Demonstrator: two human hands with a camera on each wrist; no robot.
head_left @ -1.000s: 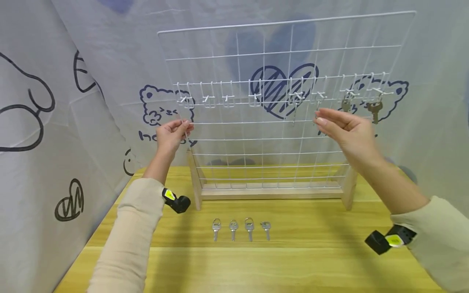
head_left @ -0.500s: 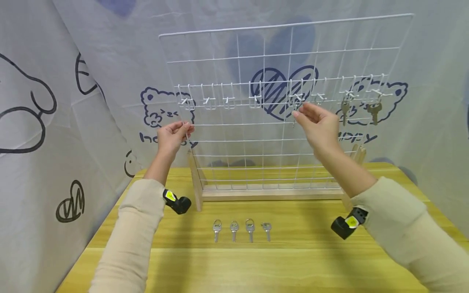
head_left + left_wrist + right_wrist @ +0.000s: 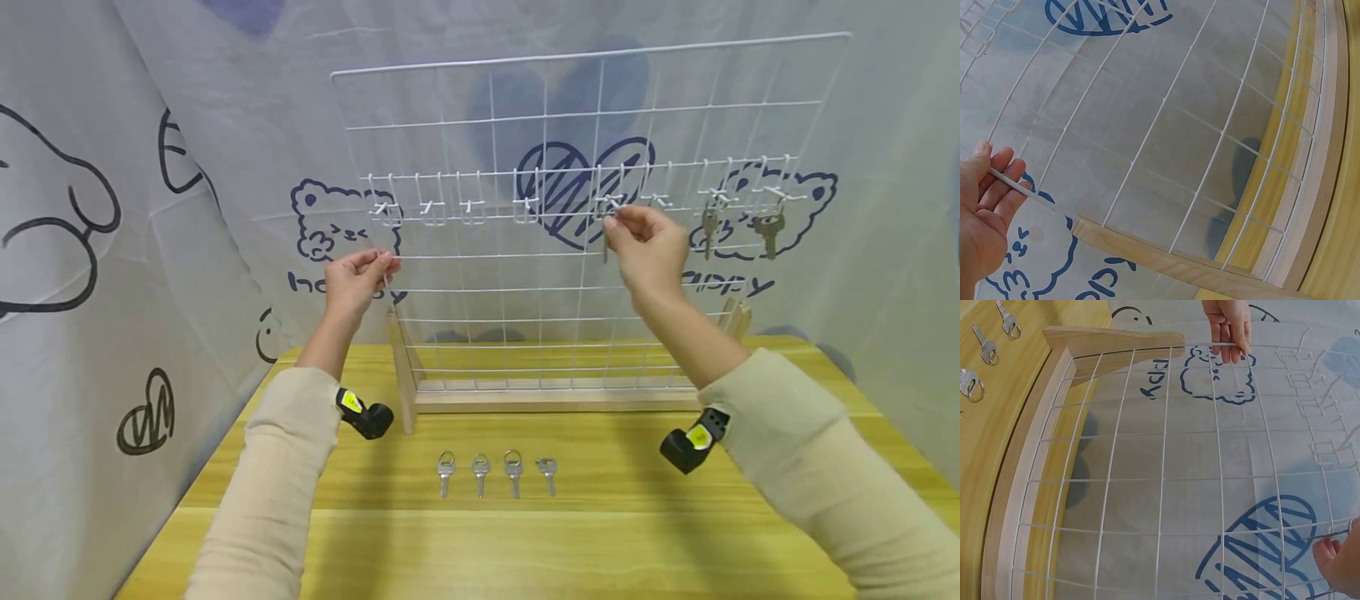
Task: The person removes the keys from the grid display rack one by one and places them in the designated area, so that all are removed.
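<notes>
A white wire grid panel (image 3: 592,55) stands upright in a wooden base, with a row of white hooks across it. My left hand (image 3: 357,279) pinches the panel's left edge wire, thumb and fingers around it in the left wrist view. At a hook right of centre, my right hand (image 3: 651,250) pinches the upper part of a silver key (image 3: 605,247); its blade hangs below the fingertips. That key (image 3: 1327,536) and its ring show beside the fingers in the right wrist view. Keys hang farther right, one silver (image 3: 708,233) and one darker (image 3: 770,229).
Several silver keys (image 3: 513,477) with rings lie in a row on the yellow wooden table (image 3: 480,550). Hooks on the left, such as one hook (image 3: 527,206), carry no keys. The wooden base (image 3: 555,403) stands before a patterned white cloth (image 3: 187,275).
My right hand has moved left from the neighbouring hook to the key right of centre, its fingers now at the key's top. My left hand keeps its grip on the edge wire.
</notes>
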